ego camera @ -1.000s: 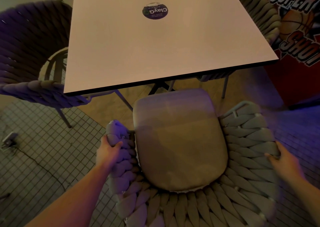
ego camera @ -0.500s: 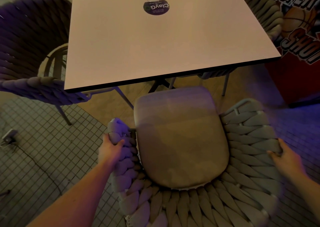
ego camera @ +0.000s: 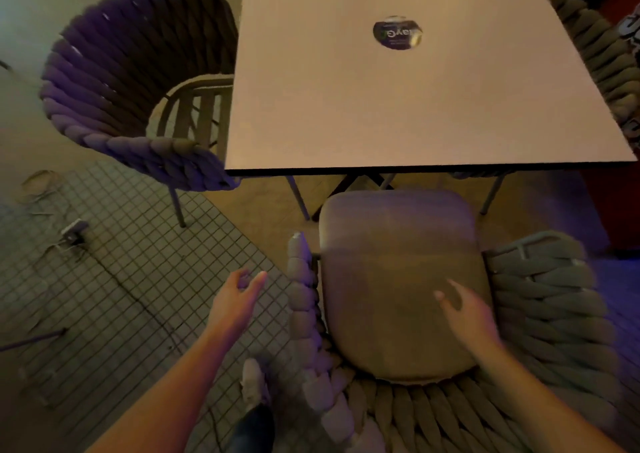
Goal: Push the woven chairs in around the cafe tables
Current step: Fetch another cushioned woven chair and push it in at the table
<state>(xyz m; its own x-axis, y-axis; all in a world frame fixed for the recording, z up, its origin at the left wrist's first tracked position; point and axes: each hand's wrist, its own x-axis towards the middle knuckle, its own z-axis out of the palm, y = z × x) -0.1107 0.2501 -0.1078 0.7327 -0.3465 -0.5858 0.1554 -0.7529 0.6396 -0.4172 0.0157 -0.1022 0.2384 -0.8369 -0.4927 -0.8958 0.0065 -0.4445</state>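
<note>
A woven chair [ego camera: 540,317] with a tan seat cushion [ego camera: 398,272] stands in front of me, its front just short of the cafe table's [ego camera: 398,106] near edge. My left hand [ego camera: 239,297] hovers over the tiled floor left of the chair's left arm, fingers apart, holding nothing. My right hand [ego camera: 464,310] hangs above the cushion, fingers spread, also holding nothing. A second woven chair [ego camera: 114,82] sits at the table's left side, its seat partly under the top. A third woven chair [ego camera: 602,58] shows at the table's right edge.
A round dark sticker [ego camera: 397,33] lies on the tabletop. A small device with cables [ego camera: 74,233] lies on the tiled floor at left. My shoe [ego camera: 254,383] is beside the chair's left rear. A red panel stands at the far right.
Both hands have let go of the chair's arms and lifted away. The view has swung left, so the table and chair sit further right in frame.
</note>
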